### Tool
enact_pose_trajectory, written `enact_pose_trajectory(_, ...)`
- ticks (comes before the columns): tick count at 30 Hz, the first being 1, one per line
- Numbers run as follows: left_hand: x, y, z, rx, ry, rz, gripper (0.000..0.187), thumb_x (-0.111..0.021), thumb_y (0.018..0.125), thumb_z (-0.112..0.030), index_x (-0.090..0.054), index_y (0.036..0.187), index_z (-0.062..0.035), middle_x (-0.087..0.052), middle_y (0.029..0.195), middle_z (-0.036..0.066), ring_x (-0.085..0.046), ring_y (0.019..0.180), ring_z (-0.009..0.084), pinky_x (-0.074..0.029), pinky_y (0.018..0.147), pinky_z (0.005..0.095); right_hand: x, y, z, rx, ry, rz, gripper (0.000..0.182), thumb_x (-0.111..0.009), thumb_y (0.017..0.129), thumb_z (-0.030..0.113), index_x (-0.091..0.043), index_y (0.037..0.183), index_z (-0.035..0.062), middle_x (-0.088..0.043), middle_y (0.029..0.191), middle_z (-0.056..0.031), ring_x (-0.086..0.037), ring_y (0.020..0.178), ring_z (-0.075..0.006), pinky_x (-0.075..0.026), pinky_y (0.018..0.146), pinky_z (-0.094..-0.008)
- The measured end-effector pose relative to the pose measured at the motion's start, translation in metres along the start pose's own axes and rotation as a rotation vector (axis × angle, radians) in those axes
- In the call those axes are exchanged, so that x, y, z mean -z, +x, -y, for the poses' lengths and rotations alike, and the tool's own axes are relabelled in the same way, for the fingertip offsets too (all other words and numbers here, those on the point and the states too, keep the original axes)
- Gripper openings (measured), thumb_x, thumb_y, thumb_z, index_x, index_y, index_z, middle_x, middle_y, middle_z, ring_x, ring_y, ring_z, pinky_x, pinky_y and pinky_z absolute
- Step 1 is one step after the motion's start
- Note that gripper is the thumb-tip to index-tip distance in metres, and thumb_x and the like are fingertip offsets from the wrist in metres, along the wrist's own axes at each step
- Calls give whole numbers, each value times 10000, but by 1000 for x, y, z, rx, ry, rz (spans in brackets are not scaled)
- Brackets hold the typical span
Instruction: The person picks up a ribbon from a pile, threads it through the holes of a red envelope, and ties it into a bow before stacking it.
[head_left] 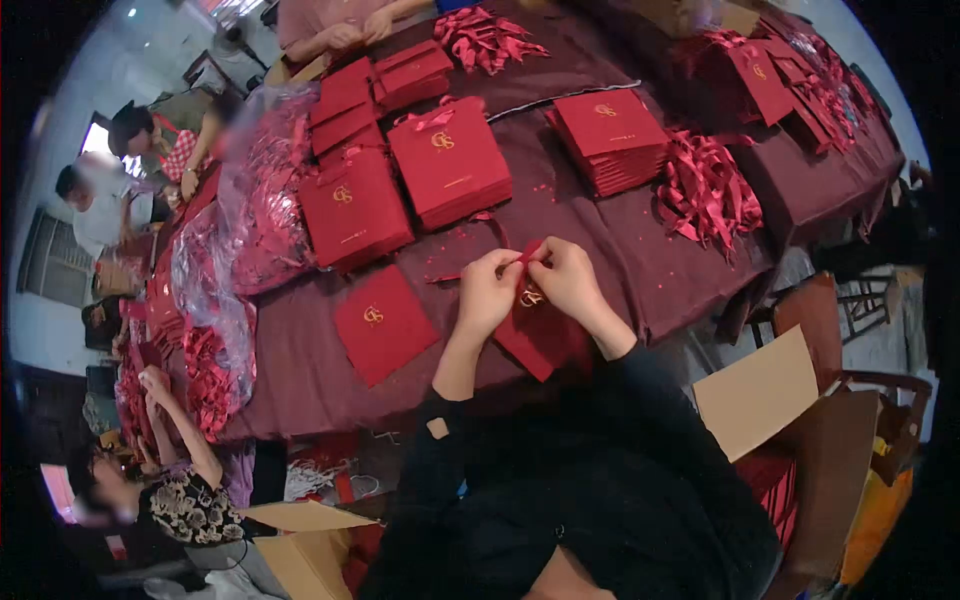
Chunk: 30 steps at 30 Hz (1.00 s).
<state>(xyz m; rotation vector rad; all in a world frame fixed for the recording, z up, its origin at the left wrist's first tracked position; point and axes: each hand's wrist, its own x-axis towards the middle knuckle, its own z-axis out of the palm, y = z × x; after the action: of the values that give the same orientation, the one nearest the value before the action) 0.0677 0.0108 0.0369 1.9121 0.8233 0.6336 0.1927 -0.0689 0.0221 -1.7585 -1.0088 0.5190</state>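
A red bag with a gold logo (545, 335) lies at the table's near edge, under my hands. My left hand (488, 292) is closed at its top edge, pinching a red ribbon (500, 232) whose ends trail to the left and upward. Close beside it, my right hand (565, 280) pinches the same spot, fingertips nearly touching the left ones. The exact shape of the ribbon between the fingers is hidden. Left of my hands a single flat red bag (387, 325) lies on the dark red tablecloth (290, 350).
Stacks of red bags (450, 165) stand beyond my hands, with another stack (610, 140) farther right beside a ribbon pile (705, 190). Plastic-wrapped ribbons (240, 230) lie left. Open cardboard boxes (755, 390) flank me. Several people work around the tables.
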Motion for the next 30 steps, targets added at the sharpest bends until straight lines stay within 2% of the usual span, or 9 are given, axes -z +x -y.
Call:
enact_pose_trajectory(7, 4, 8, 11, 34, -158, 39, 185, -582, 863, -101, -675, 943, 39, -688, 843, 175, -667, 780, 208, -506, 704, 327, 0, -7, -24, 155, -56, 110, 76, -550, 889, 61, -522, 933, 5, -598, 794, -201, -628, 727, -242, -476, 653, -332)
enact_pose_trajectory(9, 20, 17, 5, 221, -205, 312, 174, -571, 858, -77, -672, 880, 62, -646, 686, 102, -583, 614, 140, -465, 569, 308, 4, -16, -15, 138, 34, 192, 56, -526, 924, 51, -507, 922, -2, -569, 804, -148, -574, 745, -189, -457, 679, -300)
enact_pose_trajectory(10, 10, 25, 27, 105, -159, 404, 146, -586, 838, -57, -666, 863, 63, -610, 625, 74, -528, 540, 125, -429, 516, 310, 3, -17, -23, 112, 72, 220, 50, -531, 925, 44, -508, 927, -1, -564, 807, -131, -556, 749, -176, -448, 699, -288)
enact_pose_trajectory(14, 0, 41, 50, 69, -76, 527, 150, -596, 822, -59, -661, 891, 57, -612, 641, 112, -542, 562, 130, -425, 524, 339, 4, -17, -26, 131, 276, 225, 58, -544, 928, 45, -508, 929, -1, -542, 819, -104, -511, 763, -153, -427, 756, -269)
enact_pose_trajectory(19, 1, 40, 50, 1, 51, 556, 162, -585, 848, -80, -662, 912, 47, -634, 686, 108, -552, 596, 147, -436, 575, 342, 5, -15, -32, 233, 89, 226, 85, -508, 957, 75, -496, 930, -5, -533, 825, -86, -508, 795, -147, -421, 773, -272)
enact_pose_trajectory(23, 5, 37, 43, 2, 38, 581, 160, -586, 845, -84, -645, 907, 51, -628, 699, 125, -539, 591, 159, -434, 584, 353, 6, -19, -19, 195, 172, 250, 81, -512, 953, 79, -503, 925, 4, -537, 818, -88, -507, 774, -136, -423, 739, -266)
enact_pose_trajectory(25, 10, 35, 40, -204, 46, 549, 144, -579, 843, -78, -621, 877, 55, -614, 708, 145, -529, 591, 182, -431, 592, 368, 4, -19, -15, 198, 200, 237, 83, -516, 952, 85, -506, 924, 7, -540, 812, -88, -507, 757, -132, -427, 718, -265)
enact_pose_trajectory(29, 14, 34, 29, -209, 287, 564, 110, -588, 821, -65, -605, 820, 44, -622, 746, 168, -568, 659, 214, -452, 651, 365, 9, -13, -32, 47, 186, 273, 99, -562, 928, 95, -530, 892, 8, -558, 736, -43, -499, 661, -105, -434, 629, -249)
enact_pose_trajectory(30, 19, 25, 18, -116, 177, 505, 116, -592, 822, -76, -614, 828, 38, -640, 786, 177, -604, 704, 241, -470, 678, 370, 9, -18, -9, 141, 171, 237, 85, -571, 918, 78, -550, 900, -2, -580, 740, -43, -523, 674, -88, -436, 629, -233)
